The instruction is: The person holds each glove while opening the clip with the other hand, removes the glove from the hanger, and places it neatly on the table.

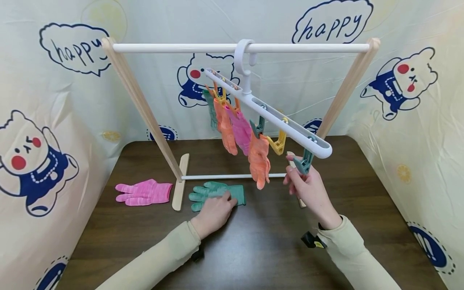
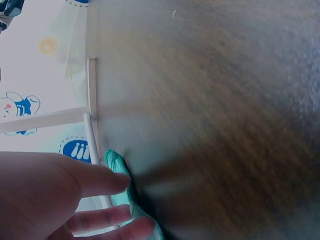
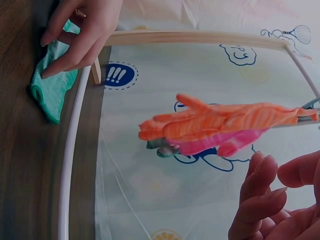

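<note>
My left hand (image 1: 214, 213) rests its fingers on the cuff end of a green glove (image 1: 210, 192) lying flat on the table. In the left wrist view, the thumb and fingers are at the edge of the green glove (image 2: 119, 165), slightly apart. My right hand (image 1: 308, 187) is raised beside a green clip (image 1: 305, 162) at the near end of a white hanger (image 1: 286, 125). The right wrist view shows its thumb and fingers loosely bent, with a gap between them. Near it hang a yellow clip (image 1: 278, 143) and an orange glove (image 1: 259, 161), held by another green clip (image 1: 259, 128).
More orange, pink and green gloves hang along the hanger's far half. The hanger's hook goes over the white top bar (image 1: 174, 48) of a wooden-legged rack. A pink glove (image 1: 145, 192) lies left of the rack's foot (image 1: 181, 183). A white lower bar (image 1: 217, 177) crosses between the feet.
</note>
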Action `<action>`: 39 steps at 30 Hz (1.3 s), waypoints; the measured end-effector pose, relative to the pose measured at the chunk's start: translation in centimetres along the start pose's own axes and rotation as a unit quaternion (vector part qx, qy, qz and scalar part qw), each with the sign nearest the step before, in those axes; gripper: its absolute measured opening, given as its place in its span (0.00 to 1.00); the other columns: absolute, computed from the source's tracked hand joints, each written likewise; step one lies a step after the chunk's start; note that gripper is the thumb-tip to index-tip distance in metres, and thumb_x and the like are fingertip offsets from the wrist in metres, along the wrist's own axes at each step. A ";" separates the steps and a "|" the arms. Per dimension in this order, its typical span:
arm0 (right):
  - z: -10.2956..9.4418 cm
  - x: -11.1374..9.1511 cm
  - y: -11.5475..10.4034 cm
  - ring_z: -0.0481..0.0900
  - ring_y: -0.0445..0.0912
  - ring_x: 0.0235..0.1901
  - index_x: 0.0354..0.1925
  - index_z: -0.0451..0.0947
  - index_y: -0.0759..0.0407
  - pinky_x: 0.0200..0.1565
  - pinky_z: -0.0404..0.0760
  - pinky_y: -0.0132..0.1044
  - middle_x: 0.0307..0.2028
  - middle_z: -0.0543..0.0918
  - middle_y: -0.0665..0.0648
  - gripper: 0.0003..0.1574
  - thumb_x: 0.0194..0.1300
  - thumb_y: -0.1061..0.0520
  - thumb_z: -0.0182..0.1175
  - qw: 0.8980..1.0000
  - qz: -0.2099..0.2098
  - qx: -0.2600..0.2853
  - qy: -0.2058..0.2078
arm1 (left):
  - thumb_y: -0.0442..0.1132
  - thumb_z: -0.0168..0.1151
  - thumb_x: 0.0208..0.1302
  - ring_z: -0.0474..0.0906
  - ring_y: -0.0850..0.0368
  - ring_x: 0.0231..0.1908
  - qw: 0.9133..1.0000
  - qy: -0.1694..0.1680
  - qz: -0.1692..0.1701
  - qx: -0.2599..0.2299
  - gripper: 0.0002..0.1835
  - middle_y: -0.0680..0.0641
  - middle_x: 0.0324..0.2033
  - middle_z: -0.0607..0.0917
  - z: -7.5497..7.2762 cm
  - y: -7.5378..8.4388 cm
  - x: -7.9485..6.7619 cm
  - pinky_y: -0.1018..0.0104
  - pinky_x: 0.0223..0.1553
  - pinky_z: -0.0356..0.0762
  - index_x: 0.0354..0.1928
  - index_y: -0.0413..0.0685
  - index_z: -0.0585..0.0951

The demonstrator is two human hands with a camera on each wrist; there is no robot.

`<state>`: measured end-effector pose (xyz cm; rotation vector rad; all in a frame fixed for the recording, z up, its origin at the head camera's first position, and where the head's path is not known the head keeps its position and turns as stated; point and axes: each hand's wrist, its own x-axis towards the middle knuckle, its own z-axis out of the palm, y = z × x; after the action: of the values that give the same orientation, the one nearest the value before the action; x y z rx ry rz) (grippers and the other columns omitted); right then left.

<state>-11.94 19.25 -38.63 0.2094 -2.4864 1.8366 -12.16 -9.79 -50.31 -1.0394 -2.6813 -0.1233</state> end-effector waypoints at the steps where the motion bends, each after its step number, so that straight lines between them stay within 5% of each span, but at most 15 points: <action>1: 0.0 0.0 0.0 0.76 0.49 0.18 0.70 0.69 0.61 0.18 0.74 0.37 0.31 0.82 0.63 0.25 0.81 0.53 0.53 1.000 -0.001 -0.001 -0.001 | 0.34 0.70 0.65 0.76 0.55 0.18 1.000 0.000 -0.004 0.000 0.04 0.46 0.31 0.79 0.0 -0.1 0.0 0.61 0.13 0.72 0.34 0.48 0.84; 14: 0.4 0.1 -0.1 0.77 0.50 0.20 0.67 0.72 0.60 0.19 0.74 0.37 0.31 0.83 0.61 0.23 0.81 0.52 0.53 1.000 0.005 -0.004 -0.003 | 0.40 0.72 0.66 0.78 0.52 0.20 0.999 -0.011 -0.037 -0.026 0.06 0.44 0.33 0.81 -0.5 -0.8 -0.1 0.59 0.14 0.73 0.39 0.48 0.83; 23: 1.0 0.4 -1.3 0.77 0.48 0.22 0.61 0.77 0.59 0.24 0.75 0.36 0.31 0.82 0.57 0.18 0.81 0.52 0.53 0.996 -0.053 -0.003 0.067 | 0.41 0.66 0.71 0.84 0.53 0.28 0.993 0.021 -0.063 -0.097 0.08 0.48 0.37 0.85 -3.1 -1.6 0.9 0.58 0.21 0.79 0.48 0.48 0.87; 32: 2.2 1.2 -2.6 0.79 0.44 0.37 0.57 0.81 0.63 0.40 0.77 0.28 0.40 0.84 0.58 0.16 0.79 0.58 0.55 0.979 -0.157 -0.037 0.126 | 0.40 0.63 0.75 0.85 0.58 0.33 0.963 0.107 -0.092 -0.230 0.08 0.51 0.40 0.86 -7.4 -1.6 3.5 0.62 0.31 0.82 0.48 0.50 0.87; 35: 2.7 1.4 -2.7 0.77 0.42 0.43 0.59 0.78 0.68 0.49 0.76 0.28 0.45 0.83 0.62 0.16 0.77 0.65 0.56 0.970 -0.204 -0.055 0.122 | 0.40 0.61 0.76 0.84 0.59 0.35 0.952 0.134 -0.093 -0.258 0.08 0.52 0.40 0.85 -8.5 -1.6 4.2 0.62 0.35 0.83 0.49 0.50 0.87; 39: 3.4 1.9 -2.8 0.75 0.46 0.47 0.62 0.73 0.71 0.49 0.75 0.30 0.48 0.78 0.67 0.23 0.69 0.71 0.60 0.956 -0.271 -0.067 0.094 | 0.40 0.60 0.76 0.83 0.59 0.37 0.941 0.155 -0.097 -0.286 0.10 0.51 0.42 0.84 -9.6 -1.6 5.2 0.59 0.39 0.84 0.51 0.48 0.86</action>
<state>-13.27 15.07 -36.74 0.6084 -2.1283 1.3881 -14.89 -9.28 -39.58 -0.7951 -2.4871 -1.0636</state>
